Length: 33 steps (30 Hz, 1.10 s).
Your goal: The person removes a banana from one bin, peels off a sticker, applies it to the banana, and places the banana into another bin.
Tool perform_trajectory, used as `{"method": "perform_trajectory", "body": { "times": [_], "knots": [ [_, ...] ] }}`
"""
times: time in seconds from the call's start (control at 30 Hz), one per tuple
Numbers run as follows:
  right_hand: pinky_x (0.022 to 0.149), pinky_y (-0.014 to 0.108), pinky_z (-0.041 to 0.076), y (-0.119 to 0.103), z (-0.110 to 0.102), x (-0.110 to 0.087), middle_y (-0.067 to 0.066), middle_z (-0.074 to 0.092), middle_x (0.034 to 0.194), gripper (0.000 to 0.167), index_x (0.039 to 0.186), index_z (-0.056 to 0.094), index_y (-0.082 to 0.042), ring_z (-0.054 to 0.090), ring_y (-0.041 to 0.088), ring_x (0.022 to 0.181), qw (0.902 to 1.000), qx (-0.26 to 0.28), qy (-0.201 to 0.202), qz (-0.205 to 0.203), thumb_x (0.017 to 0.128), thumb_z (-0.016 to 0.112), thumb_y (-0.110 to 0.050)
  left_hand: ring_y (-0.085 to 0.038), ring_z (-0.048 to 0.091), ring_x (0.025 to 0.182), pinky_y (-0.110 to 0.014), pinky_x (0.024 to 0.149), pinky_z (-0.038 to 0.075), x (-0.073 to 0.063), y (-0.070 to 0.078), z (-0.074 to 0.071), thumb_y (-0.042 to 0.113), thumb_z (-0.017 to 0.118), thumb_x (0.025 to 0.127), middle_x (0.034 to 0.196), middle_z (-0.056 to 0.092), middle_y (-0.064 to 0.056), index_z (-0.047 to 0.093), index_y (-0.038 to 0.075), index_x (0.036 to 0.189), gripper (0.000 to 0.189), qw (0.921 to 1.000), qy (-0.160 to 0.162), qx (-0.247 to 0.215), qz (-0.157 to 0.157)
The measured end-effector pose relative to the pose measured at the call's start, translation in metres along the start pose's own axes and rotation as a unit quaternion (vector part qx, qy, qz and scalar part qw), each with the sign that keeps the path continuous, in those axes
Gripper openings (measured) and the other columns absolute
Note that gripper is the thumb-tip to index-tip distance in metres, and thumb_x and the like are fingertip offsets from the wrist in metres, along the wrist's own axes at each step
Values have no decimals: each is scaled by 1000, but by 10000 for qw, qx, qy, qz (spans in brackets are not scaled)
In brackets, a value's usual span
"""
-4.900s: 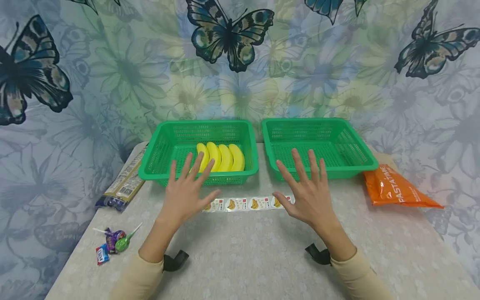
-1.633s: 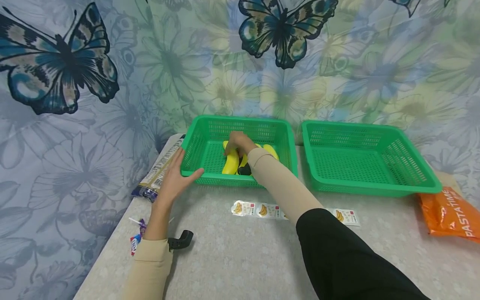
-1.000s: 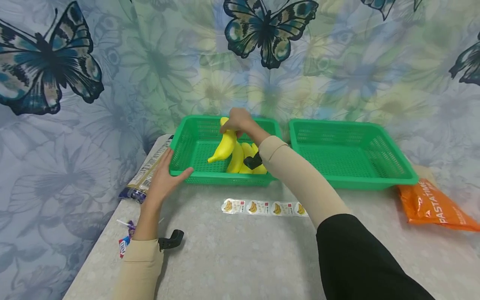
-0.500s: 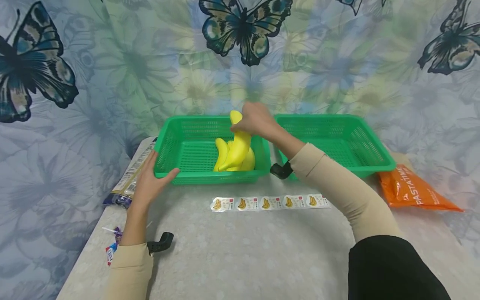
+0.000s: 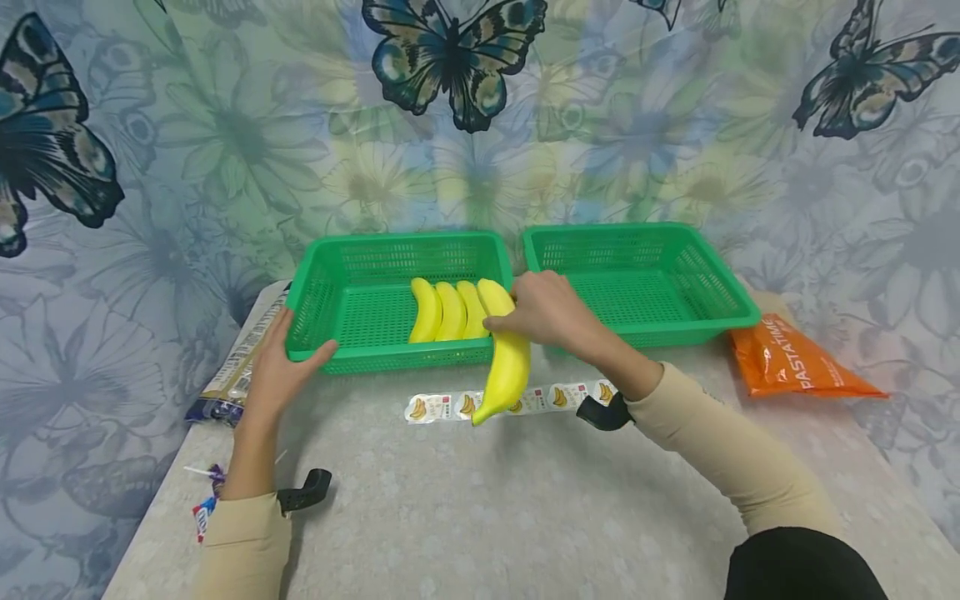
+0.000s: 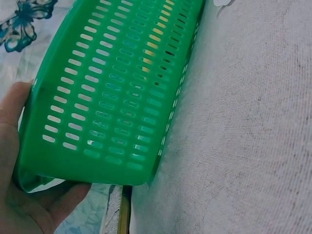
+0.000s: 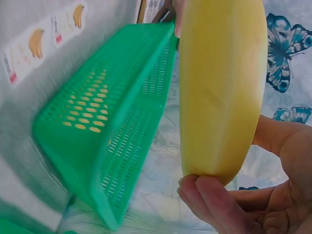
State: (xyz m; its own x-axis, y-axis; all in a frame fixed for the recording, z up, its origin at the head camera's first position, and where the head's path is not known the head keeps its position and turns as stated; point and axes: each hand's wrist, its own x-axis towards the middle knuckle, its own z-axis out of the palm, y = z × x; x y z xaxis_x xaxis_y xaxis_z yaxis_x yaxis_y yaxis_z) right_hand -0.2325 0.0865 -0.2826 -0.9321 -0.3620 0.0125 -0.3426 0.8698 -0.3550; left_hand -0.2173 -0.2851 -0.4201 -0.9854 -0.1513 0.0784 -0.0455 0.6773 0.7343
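Observation:
In the head view my right hand pinches a yellow banana near its upper end, thumb on one side and fingers on the other. The banana hangs tilted over the front right part of the left green basket. The right wrist view shows that banana close up, with fingertips at its end. My left hand holds the same basket's front left corner, thumb along the front rim and fingers at the left side. Three more bananas lie side by side inside it.
A second green basket stands to the right. A strip of banana labels lies in front of the baskets, partly behind the held banana. An orange bag is at right, a long packet at left, and small candies near my left wrist.
My right hand reached into the left basket, lifted one banana out and brought it right and forward over the front edge. My left hand moved to the basket corner and stays there.

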Motion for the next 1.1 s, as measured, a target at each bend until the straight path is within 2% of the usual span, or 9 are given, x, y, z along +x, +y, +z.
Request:
{"method": "perform_trajectory", "body": {
  "times": [0.2,0.33,0.47,0.7,0.83,1.1],
  "knots": [
    [45,23,29,19,19,-32,-3,53,51,34,65,65,-15,41,12,46,9986,475,-32,226,80,74,-44,-46,6,149,-75,109,16,1,0,1,55,61,89,166,-2,-10,5,14,158,98,10000,23,-5,35],
    [47,24,31,28,34,-50,-4,52,50,32,67,67,-16,43,12,46,9980,549,11,324,79,75,-44,-47,7,149,-76,109,17,0,1,1,55,61,89,166,-2,-9,6,14,158,97,10000,43,-25,34],
    [49,25,30,37,51,-66,-6,43,48,32,68,67,-15,38,11,47,9977,534,52,406,77,76,-44,-47,7,149,-76,109,17,0,1,1,55,61,89,166,-3,-8,6,14,158,97,10000,30,-28,-12],
    [47,23,29,51,80,-85,-7,48,53,29,68,66,-14,39,9,48,9963,620,-68,598,76,76,-40,-47,6,149,-75,110,16,0,-1,1,55,60,90,166,-3,-7,6,15,158,97,10000,42,-58,-58],
    [51,24,28,60,93,-94,-8,41,51,29,62,60,-17,36,9,50,9971,438,-92,613,75,76,-38,-47,5,149,-75,110,16,0,-1,1,55,60,90,166,-3,-7,6,14,158,96,9999,75,-49,-43],
    [48,22,28,75,116,-109,-9,43,51,29,60,61,-17,38,9,51,9951,476,-178,851,71,79,-37,-46,5,150,-75,110,15,-2,-1,3,54,61,90,166,-1,-6,7,15,158,96,9997,154,-183,-6]
  ]
}}
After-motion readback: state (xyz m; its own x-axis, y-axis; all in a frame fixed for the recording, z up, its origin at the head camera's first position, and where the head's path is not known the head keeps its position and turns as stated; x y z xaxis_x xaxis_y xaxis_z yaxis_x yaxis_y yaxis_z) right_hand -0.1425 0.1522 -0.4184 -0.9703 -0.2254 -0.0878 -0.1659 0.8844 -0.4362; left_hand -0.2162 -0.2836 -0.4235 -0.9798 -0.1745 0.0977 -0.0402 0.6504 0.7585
